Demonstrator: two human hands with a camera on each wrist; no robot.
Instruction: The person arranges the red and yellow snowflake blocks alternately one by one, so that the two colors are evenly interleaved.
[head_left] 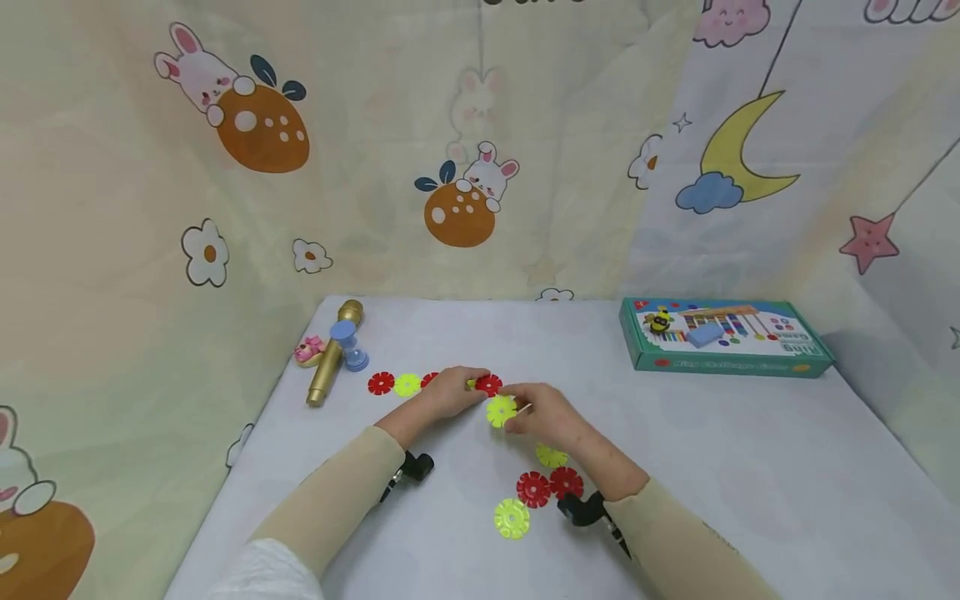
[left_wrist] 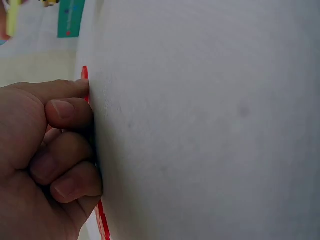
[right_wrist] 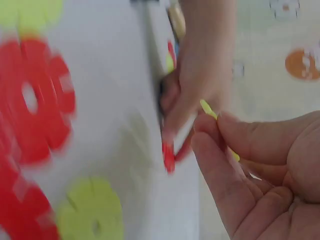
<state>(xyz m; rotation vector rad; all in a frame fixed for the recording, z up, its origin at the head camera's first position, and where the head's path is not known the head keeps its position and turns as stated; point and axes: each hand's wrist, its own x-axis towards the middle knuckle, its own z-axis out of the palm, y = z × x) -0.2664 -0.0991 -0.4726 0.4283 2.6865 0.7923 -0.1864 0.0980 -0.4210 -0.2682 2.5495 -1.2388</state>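
Note:
Near the middle of the white table, my left hand grips a red notched disc at the right end of a row of red and yellow-green discs. The hand hides part of this row; a red disc and a yellow-green disc show at its left end. My right hand pinches another yellow-green notched disc between thumb and finger, just in front of the red one. In the right wrist view this pinched disc appears edge-on. Whether the two held discs touch is unclear.
Loose discs lie nearer me by the right forearm: red ones and yellow-green ones. At the back left are a gold tube, a blue hourglass-shaped piece and a small pink item. A green game box lies back right.

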